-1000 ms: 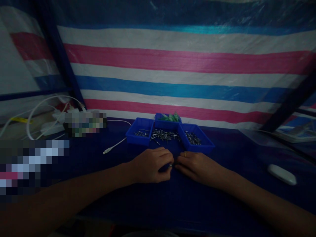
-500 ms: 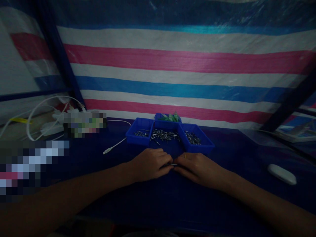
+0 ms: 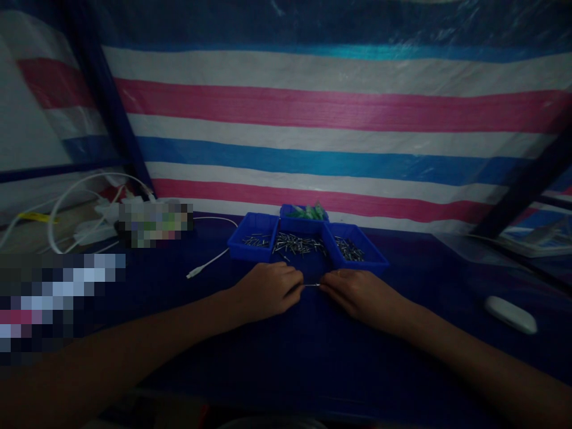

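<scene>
My left hand (image 3: 267, 290) and my right hand (image 3: 360, 293) meet fingertip to fingertip over a dark blue table. Between them they pinch a thin metal pin (image 3: 311, 285), each hand closed on one end. Just beyond the hands stand blue trays: a left tray (image 3: 252, 239), a middle tray (image 3: 298, 245) and a right tray (image 3: 355, 249), all with several small metal pins inside. A farther blue tray (image 3: 304, 214) holds green pieces.
A white cable end (image 3: 195, 273) lies left of the trays. White cords and a plug strip (image 3: 96, 227) sit at the far left. A white oval object (image 3: 510, 314) rests at the right. A striped tarp (image 3: 313, 119) hangs behind the table.
Both hands have moved a little away from me, toward the trays, still joined at the fingertips. The thin pin now shows stretched between them.
</scene>
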`<state>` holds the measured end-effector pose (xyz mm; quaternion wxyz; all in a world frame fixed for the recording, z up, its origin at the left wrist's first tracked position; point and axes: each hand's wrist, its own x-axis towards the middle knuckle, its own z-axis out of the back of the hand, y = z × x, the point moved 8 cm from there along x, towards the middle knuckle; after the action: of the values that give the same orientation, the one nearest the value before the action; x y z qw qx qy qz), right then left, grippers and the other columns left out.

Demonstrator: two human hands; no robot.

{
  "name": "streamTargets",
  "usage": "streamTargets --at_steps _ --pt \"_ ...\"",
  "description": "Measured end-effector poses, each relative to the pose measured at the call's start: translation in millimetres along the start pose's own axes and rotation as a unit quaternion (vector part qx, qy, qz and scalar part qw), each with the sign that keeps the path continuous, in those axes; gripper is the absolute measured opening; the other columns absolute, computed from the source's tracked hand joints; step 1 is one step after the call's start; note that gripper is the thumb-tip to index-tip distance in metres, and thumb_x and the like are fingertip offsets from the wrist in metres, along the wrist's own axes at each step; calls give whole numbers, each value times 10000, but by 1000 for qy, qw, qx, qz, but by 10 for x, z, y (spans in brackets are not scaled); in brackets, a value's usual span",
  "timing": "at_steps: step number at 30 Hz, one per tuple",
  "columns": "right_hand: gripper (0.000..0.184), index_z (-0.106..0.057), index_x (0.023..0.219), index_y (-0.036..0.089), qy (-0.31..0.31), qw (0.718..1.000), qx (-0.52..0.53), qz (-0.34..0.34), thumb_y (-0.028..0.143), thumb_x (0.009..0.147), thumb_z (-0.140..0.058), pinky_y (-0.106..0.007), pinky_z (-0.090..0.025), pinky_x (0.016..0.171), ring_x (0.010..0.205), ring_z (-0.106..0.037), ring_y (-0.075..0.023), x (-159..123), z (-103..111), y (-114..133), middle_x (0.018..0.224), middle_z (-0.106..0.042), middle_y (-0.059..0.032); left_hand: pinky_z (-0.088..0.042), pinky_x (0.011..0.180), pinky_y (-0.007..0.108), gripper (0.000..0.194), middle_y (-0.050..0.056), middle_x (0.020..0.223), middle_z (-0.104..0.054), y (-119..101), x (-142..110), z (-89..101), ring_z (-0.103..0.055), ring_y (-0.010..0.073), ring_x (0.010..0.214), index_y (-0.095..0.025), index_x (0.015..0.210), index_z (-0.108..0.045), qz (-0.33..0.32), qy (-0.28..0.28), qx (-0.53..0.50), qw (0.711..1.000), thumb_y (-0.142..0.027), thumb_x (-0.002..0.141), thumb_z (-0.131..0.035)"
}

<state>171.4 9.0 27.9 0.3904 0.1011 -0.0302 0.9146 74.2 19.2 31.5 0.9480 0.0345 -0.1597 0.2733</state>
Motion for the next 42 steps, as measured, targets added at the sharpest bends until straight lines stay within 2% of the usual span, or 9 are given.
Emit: streamTargets --at_steps 18,29,42 --pt "116 -521 770 161 -3 1000 17 1 205 852 -453 -239 -280 534 596 -494 -112 -17 -11 -9 694 -557 -17 -380 596 226 131 -7 730 -558 -31 3 8 -516 120 686 -157 782 -524 -24 -7 11 1000 -229 865 -451" --pt "95 -504 769 165 6 1000 14 3 184 847 -454 -239 -294 537 598 -496 -119 -21 -1 9 695 -549 -15 -388 605 232 128 -11 729 -549 -52 -15 -5 -518 122 689 -162 780 -512 -34 -2 18 999 -230 869 -450" --pt "198 -501 770 163 6 1000 16 -1 250 910 -391 -245 -288 529 574 -506 -113 -18 -10 6 680 -568 -18 -382 578 232 148 -2 711 -563 -28 -4 17 -524 131 673 -155 770 -527 -15 -7 26 1000 -226 868 -440"
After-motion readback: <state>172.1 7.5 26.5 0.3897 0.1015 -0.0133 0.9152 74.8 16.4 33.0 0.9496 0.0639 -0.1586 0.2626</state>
